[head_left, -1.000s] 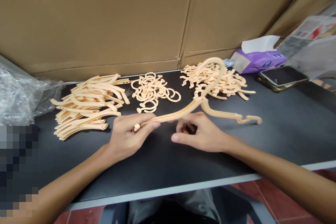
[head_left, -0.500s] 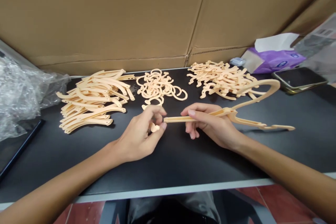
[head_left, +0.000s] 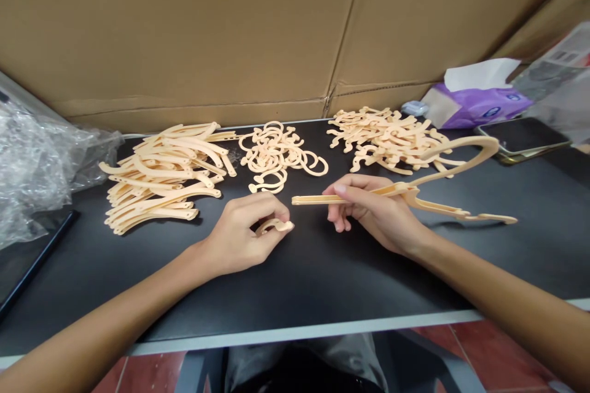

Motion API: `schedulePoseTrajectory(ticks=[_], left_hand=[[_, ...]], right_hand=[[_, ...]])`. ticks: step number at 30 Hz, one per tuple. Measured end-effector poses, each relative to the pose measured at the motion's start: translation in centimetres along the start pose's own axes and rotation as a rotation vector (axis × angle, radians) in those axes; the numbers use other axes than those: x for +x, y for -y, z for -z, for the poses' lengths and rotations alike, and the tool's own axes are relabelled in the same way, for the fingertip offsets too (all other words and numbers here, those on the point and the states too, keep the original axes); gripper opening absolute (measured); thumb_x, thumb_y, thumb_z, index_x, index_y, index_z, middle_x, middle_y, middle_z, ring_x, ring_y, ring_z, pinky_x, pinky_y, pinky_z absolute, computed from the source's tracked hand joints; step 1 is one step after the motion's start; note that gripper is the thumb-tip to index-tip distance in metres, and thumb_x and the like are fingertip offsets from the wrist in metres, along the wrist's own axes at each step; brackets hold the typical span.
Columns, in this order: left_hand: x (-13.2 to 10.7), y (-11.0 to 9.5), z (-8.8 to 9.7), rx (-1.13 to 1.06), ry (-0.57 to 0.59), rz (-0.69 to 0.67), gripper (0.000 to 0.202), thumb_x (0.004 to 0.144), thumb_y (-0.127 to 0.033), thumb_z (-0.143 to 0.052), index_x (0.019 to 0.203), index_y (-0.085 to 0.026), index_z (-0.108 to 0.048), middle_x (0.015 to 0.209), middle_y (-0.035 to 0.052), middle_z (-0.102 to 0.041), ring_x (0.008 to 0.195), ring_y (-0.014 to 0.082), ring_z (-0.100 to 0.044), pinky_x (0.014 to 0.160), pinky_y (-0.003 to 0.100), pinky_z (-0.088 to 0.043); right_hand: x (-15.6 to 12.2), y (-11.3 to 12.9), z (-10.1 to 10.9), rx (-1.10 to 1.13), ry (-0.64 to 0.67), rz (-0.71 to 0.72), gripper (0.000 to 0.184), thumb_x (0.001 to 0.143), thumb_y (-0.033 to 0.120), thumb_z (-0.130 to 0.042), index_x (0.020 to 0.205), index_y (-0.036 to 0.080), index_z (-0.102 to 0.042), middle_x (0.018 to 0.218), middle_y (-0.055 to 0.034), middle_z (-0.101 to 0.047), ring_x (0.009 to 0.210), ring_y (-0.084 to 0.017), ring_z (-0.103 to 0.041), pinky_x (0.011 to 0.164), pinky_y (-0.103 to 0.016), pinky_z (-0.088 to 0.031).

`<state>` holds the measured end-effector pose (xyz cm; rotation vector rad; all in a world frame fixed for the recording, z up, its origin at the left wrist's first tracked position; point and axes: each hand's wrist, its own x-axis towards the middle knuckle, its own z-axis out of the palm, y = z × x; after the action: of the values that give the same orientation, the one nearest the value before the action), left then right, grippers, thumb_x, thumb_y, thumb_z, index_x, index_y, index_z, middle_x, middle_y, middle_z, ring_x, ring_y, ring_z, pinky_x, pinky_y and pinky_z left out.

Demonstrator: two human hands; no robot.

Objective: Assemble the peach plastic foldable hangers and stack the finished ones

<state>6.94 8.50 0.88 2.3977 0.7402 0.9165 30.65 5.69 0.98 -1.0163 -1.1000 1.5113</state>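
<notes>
My right hand [head_left: 369, 209] is closed around one arm of a partly assembled, cream plastic folding clothes hanger [head_left: 421, 199]. The hanger's hook curves up to the right, and its other arm, with a wavy end piece on it, points right. The free end of the held arm points toward my left hand [head_left: 251, 230]. That hand pinches a small wavy hanger end piece [head_left: 275, 226] between thumb and fingers; part of the piece is hidden in the palm. A short gap lies between this piece and the hanger arm's tip.
Behind my hands lie piles of curved hanger arms [head_left: 170, 175], hanger hooks [head_left: 279, 150] and wavy end pieces [head_left: 387, 138]. Clear plastic bags [head_left: 46, 159] are at the left. A purple tissue pack [head_left: 479, 101] and a phone [head_left: 523, 138] stand at the right. Cardboard [head_left: 184, 31] walls the back.
My left hand has turned the end piece so it points right from the fingertips, and has drawn slightly away from the hanger arm. My right hand has raised the hanger a little.
</notes>
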Motion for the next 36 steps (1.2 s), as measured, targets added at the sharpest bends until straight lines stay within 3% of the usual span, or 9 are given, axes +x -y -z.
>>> schedulePoseTrajectory(ticks=[6,12,17,22,27,32,36], left_hand=[[0.12,0.4,0.15,0.084,-0.127,-0.056,0.004,0.086,-0.019,-0.075,0.086,-0.016,-0.078,0.082,0.0022,-0.08,0.064,0.0108,-0.071,0.062,0.017,-0.053],[0.31,0.5,0.13,0.112,-0.07,0.004,0.012,0.089,-0.022,-0.071,0.097,-0.019,-0.08,0.081,0.0024,-0.078,0.06,0.0105,-0.068,0.057,0.018,-0.052],[0.34,0.55,0.14,0.136,-0.075,-0.061,0.015,0.09,-0.019,-0.07,0.102,-0.018,-0.078,0.086,0.0041,-0.072,0.068,0.0099,-0.065,0.061,0.019,-0.051],[-0.05,0.02,-0.14,0.085,-0.063,-0.044,0.017,0.092,-0.019,-0.066,0.106,-0.017,-0.077,0.095,0.0049,-0.06,0.056,0.0034,-0.053,0.05,0.016,-0.045],[-0.2,-0.37,-0.49,0.01,-0.04,-0.016,0.02,0.091,-0.015,-0.065,0.11,-0.014,-0.07,0.088,0.004,-0.067,0.057,0.0052,-0.053,0.052,0.016,-0.046],[0.02,-0.13,-0.24,0.037,-0.076,0.036,0.004,0.09,-0.019,-0.069,0.091,-0.015,-0.068,0.074,-0.0013,-0.069,0.051,0.005,-0.051,0.051,0.016,-0.043],[0.3,0.37,0.0,0.086,-0.051,-0.003,0.009,0.093,-0.02,-0.066,0.095,-0.016,-0.074,0.082,0.0023,-0.074,0.063,0.0093,-0.061,0.06,0.019,-0.048]], right_hand=[[0.01,0.13,0.23,-0.019,-0.039,0.02,0.024,0.081,0.037,-0.076,0.077,0.015,-0.071,0.061,-0.0025,-0.069,0.049,-0.012,-0.062,0.046,-0.021,-0.045],[-0.09,0.12,0.23,-0.042,-0.039,0.023,0.026,0.081,0.039,-0.076,0.074,0.015,-0.069,0.061,-0.0022,-0.068,0.049,-0.012,-0.061,0.046,-0.022,-0.045],[-0.01,0.13,0.27,-0.041,-0.033,0.02,0.025,0.081,0.039,-0.076,0.074,0.016,-0.07,0.06,-0.0019,-0.068,0.048,-0.011,-0.06,0.046,-0.022,-0.045],[0.05,0.09,0.38,-0.031,-0.049,0.014,0.023,0.08,0.037,-0.077,0.075,0.016,-0.071,0.061,-0.0023,-0.069,0.049,-0.012,-0.06,0.047,-0.023,-0.046],[0.04,0.14,0.58,-0.023,-0.059,0.018,0.022,0.079,0.036,-0.078,0.078,0.016,-0.072,0.06,-0.0024,-0.069,0.049,-0.012,-0.06,0.046,-0.022,-0.045],[0.06,0.25,0.52,-0.03,-0.077,0.02,0.022,0.078,0.037,-0.079,0.077,0.016,-0.072,0.06,-0.0025,-0.068,0.049,-0.012,-0.06,0.046,-0.023,-0.045],[0.21,0.36,0.66,-0.044,-0.071,0.016,0.023,0.077,0.037,-0.079,0.076,0.016,-0.072,0.059,-0.0025,-0.068,0.049,-0.012,-0.06,0.046,-0.023,-0.046]])
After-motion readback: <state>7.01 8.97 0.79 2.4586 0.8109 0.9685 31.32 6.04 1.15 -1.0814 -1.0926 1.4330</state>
